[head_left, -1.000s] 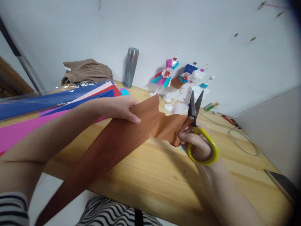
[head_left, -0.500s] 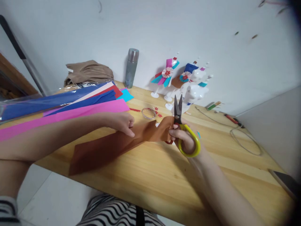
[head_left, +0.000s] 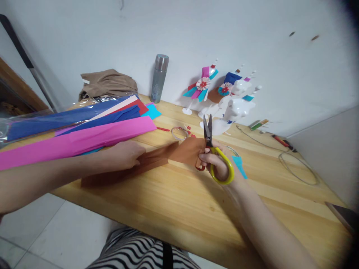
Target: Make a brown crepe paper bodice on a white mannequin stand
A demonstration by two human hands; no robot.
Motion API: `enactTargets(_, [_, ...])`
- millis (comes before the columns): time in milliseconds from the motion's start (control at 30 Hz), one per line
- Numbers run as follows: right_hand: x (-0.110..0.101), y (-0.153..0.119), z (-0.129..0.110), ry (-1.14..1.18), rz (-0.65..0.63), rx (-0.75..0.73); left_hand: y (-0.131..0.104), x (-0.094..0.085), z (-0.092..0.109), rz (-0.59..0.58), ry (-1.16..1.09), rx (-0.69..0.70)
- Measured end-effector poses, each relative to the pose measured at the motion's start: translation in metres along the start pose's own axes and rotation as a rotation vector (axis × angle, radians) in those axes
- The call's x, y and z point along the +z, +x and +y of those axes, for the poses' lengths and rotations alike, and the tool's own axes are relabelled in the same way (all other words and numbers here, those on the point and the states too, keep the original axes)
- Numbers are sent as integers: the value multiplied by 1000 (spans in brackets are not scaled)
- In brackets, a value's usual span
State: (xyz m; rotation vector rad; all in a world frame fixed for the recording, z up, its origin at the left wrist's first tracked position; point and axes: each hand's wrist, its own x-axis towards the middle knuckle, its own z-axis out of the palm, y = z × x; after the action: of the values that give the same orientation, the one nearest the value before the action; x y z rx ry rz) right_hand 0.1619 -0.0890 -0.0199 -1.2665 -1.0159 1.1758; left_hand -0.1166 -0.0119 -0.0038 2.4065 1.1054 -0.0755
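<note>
A long strip of brown crepe paper (head_left: 186, 151) runs slantwise above the wooden table. My left hand (head_left: 130, 154) is closed on its middle part, with the fingertips partly hidden. In my right hand (head_left: 215, 160) are yellow-handled scissors (head_left: 208, 130), blades pointing up and slightly apart. The same hand pinches the right end of the brown paper between thumb and fingers. Just behind the paper lie a roll of clear tape (head_left: 179, 133) and small red paper flowers (head_left: 193, 136). Beside my right wrist is a light-blue paper piece (head_left: 239, 167).
Pink paper (head_left: 117, 133) and blue paper in clear wrapping lie at the left. A thermos (head_left: 159, 78) and a brown cloth (head_left: 109, 84) stand by the wall. Paper-decorated white figures (head_left: 238, 108) are behind the scissors. A cable (head_left: 294, 175) and a red-black tool (head_left: 282, 142) lie right.
My left hand has slid left along the brown paper and curled onto it, bunching the strip. My right hand has shifted slightly left with scissors and paper end. A light-blue piece now shows by my right wrist.
</note>
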Motion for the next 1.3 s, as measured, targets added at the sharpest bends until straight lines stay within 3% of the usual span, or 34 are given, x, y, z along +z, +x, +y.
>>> enactTargets(100, [1, -2, 0, -16, -16, -12, -10, 7, 6, 53, 80, -10])
enactTargets(167, [1, -3, 1, -18, -15, -16, -16, 9, 9, 25, 159, -19])
enactTargets(267, [-1, -3, 3, 12, -8, -10, -27, 0, 6, -139, 199, -29])
enactTargets(467, [0, -3, 2, 34, -4, -13, -43, -33, -17, -415, 133, -78])
enactTargets(567, [0, -4, 1, 19, -22, -22, -45, -35, -21, -506, 57, -112])
enactTargets(700, [1, -4, 0, 32, 0, -14, -48, -25, -20, -537, -43, -184])
enactTargets(800, [2, -4, -1, 56, 20, -11, -49, -21, -24, -505, -77, -173])
enactTargets(867, [2, -4, -2, 48, 20, -8, -49, -21, -27, -421, -40, -169])
enactTargets(1033, [-2, -4, -1, 11, 0, -18, -54, -13, -26, -23, 438, -233])
enactTargets(1100, [-4, -3, 0, -11, -5, -19, -56, -8, -27, 65, 545, -266])
enactTargets(1200, [-5, -2, -1, -12, 21, -36, -58, -7, -38, 111, 578, -283])
enactTargets(1300, [-2, -2, -4, 0, 42, -33, -58, -13, -49, -43, 505, -280])
